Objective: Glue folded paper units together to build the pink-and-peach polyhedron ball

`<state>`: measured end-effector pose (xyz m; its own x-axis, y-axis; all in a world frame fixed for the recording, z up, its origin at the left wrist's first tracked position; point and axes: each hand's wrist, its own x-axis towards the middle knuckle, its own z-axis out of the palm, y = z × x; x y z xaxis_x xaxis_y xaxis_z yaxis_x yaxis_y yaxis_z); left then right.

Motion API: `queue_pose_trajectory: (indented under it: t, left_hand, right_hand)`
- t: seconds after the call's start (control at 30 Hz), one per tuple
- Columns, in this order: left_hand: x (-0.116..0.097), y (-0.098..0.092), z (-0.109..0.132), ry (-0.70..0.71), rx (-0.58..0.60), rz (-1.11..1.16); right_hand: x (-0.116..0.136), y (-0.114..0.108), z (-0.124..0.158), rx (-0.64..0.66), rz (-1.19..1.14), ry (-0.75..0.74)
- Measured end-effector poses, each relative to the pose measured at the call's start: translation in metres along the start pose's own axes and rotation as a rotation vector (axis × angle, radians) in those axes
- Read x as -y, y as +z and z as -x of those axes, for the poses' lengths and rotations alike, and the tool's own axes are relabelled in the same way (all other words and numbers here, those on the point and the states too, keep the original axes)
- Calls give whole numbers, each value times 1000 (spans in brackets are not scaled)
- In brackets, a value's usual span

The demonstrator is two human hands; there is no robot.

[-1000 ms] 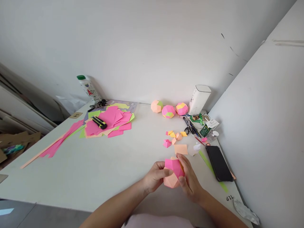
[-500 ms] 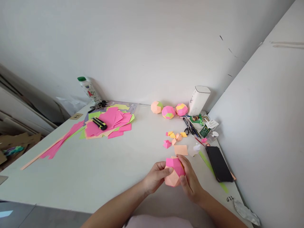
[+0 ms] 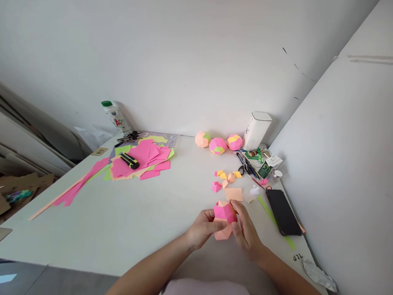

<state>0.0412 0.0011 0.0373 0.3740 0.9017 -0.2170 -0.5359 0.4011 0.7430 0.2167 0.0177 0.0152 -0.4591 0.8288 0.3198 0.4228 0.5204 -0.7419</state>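
A pink and peach folded paper ball [image 3: 224,220] is held between both hands just above the near edge of the white table [image 3: 123,221]. My left hand [image 3: 201,228] grips its left side with thumb and fingers closed on it. Fingers of my right hand [image 3: 245,231] wrap round its right side. Just beyond the ball lie a peach paper square [image 3: 233,194], a small pink folded unit [image 3: 216,186] and several small yellow and peach folded units [image 3: 227,175].
Three finished paper balls [image 3: 218,145] stand by the back wall beside a white box [image 3: 257,130]. A black phone [image 3: 282,211] lies at the right. Scissors and pens [image 3: 247,162] lie behind it. A pile of pink and green paper [image 3: 144,157] with a black cutter [image 3: 129,160] and a bottle [image 3: 114,115] are at back left.
The paper ball has been turned a little in my hands and sits slightly higher; the pink faces now look more upward. Both hands keep their grip.
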Motion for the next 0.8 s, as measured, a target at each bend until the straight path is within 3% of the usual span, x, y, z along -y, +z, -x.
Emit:
queue_pose_trajectory:
  t: [0.33, 0.53, 0.8]
  left_hand:
    - [0, -1, 0, 3, 8, 22]
    - [2, -1, 0, -32, -47, 64]
    - [-1, 4, 1, -68, -1, 30]
  right_hand:
    - [1, 0, -2, 12, -25, -2]
    - [3, -1, -4, 17, -33, 29]
    - [5, -1, -4, 8, -46, 72]
